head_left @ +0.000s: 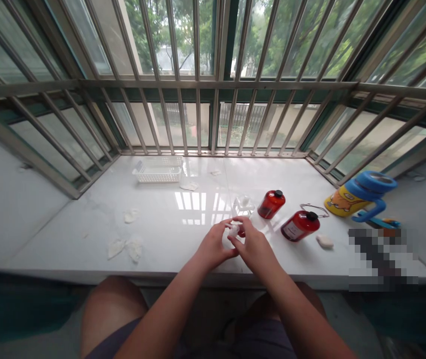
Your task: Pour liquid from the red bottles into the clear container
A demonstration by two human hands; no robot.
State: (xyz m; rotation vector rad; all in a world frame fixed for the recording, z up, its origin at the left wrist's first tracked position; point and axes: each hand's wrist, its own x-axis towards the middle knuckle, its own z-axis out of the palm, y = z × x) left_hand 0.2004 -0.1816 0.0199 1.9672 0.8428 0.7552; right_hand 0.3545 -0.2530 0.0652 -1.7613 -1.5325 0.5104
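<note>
My left hand (214,245) and my right hand (250,242) meet over the front of the white sill, fingertips pinched around a small white wad (233,230) that looks like cotton. A bit of red shows behind my right fingers; what it belongs to is hidden. Just beyond the hands stands a small clear container (243,203) with something white in it. To the right, a red bottle with a black cap (271,204) stands near a second, labelled red bottle (299,227). A whitish lump (325,242) lies beside that one.
A white plastic basket (158,170) sits at the back left. Crumpled white pieces (135,249) lie on the left of the sill (74,234). A blue and yellow jug (358,194) stands far right, beside a blurred-out patch. Metal bars (198,119) close off the window side.
</note>
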